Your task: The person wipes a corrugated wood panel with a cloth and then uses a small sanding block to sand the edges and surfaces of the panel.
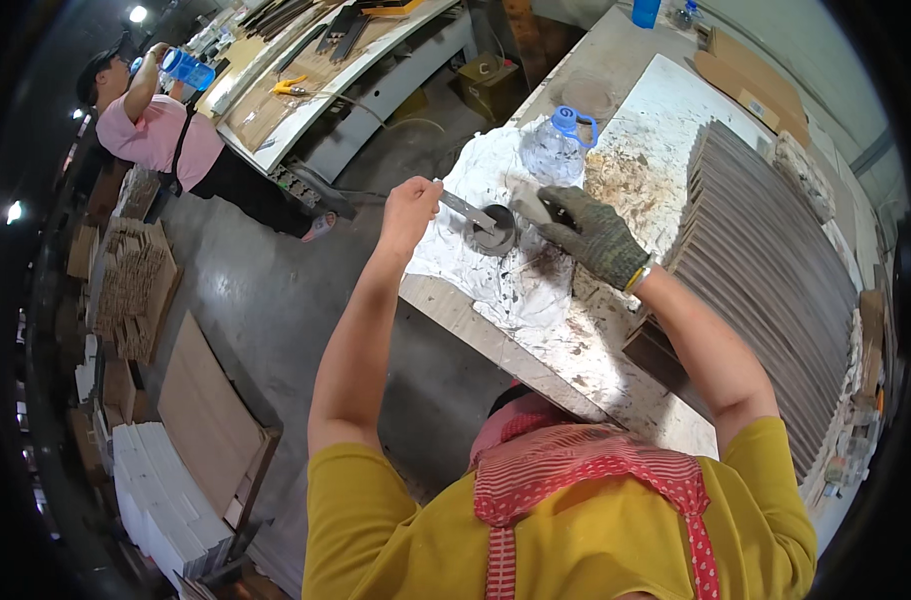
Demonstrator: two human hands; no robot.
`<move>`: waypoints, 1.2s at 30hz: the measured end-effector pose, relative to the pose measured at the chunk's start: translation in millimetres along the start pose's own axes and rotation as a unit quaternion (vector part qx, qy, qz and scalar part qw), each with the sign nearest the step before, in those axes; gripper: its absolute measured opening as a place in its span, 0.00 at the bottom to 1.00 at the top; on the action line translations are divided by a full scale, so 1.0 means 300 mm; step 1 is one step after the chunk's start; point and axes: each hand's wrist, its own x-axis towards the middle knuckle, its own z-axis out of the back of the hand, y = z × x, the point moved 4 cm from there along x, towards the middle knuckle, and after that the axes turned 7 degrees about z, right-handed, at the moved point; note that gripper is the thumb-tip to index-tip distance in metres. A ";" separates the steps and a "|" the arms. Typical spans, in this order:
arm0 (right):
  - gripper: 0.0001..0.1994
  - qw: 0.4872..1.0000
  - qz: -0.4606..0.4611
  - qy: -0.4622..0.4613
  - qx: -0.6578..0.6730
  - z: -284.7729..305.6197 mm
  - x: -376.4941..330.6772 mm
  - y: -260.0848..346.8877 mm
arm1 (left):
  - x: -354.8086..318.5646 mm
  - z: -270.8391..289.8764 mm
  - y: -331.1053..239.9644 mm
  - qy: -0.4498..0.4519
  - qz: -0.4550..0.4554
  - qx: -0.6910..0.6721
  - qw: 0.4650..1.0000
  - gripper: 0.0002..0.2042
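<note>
My bare left hand [407, 208] is closed around the handle of a thin metal scraper [467, 209], whose blade reaches into a small round dark tin [494, 231]. The tin sits on crumpled, glue-smeared white plastic sheeting [495, 170] on the workbench [615, 360]. My right hand [590, 232], in a dark knit glove, rests on the sheeting just right of the tin, fingers curled on a pale flat piece beside it. A clear plastic jug with a blue cap [555, 148] stands just behind the tin.
A long row of thin dark wood sheets [765, 270] stands on edge along the right of the bench. Cardboard pieces [745, 85] lie at the far end. Another person in a pink shirt [160, 135] drinks from a bottle at a second bench. Stacked boards [200, 410] lie on the floor.
</note>
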 end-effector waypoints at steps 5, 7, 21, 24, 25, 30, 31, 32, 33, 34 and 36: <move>0.21 0.984 0.128 0.058 -0.113 -0.051 0.083 0.048 | 0.019 -0.013 0.006 0.050 0.026 -0.042 0.998 0.13; 0.19 0.974 0.137 0.079 -0.162 -0.065 0.093 0.053 | 0.028 -0.018 0.007 0.074 0.032 -0.062 0.995 0.13; 0.18 0.918 -0.222 0.088 0.316 -0.146 -0.020 -0.011 | -0.004 0.045 0.032 0.027 0.061 -0.088 0.994 0.11; 0.15 0.647 -0.302 0.031 0.700 -0.197 -0.068 0.007 | -0.051 0.038 0.067 0.041 0.093 -0.196 0.975 0.09; 0.15 0.602 -0.333 0.047 0.724 -0.213 -0.085 0.011 | -0.070 0.031 0.077 0.045 0.101 -0.229 0.967 0.08; 0.16 0.551 -0.293 -0.022 0.781 -0.246 -0.101 0.019 | -0.182 -0.043 0.139 0.064 0.154 -0.390 0.905 0.06; 0.16 0.540 -0.258 -0.014 0.801 -0.249 -0.097 0.027 | -0.200 -0.064 0.153 0.061 0.166 -0.398 0.900 0.06; 0.16 0.530 -0.264 -0.011 0.806 -0.259 -0.097 0.026 | -0.212 -0.086 0.164 0.071 0.177 -0.411 0.891 0.07; 0.16 0.514 -0.234 0.008 0.825 -0.263 -0.093 0.033 | -0.220 -0.105 0.174 0.075 0.181 -0.411 0.891 0.07; 0.17 0.497 -0.204 0.028 0.843 -0.267 -0.089 0.039 | -0.226 -0.121 0.188 0.071 0.193 -0.413 0.887 0.07; 0.17 0.476 -0.203 0.035 0.855 -0.282 -0.091 0.034 | -0.227 -0.128 0.205 0.026 0.184 -0.431 0.883 0.07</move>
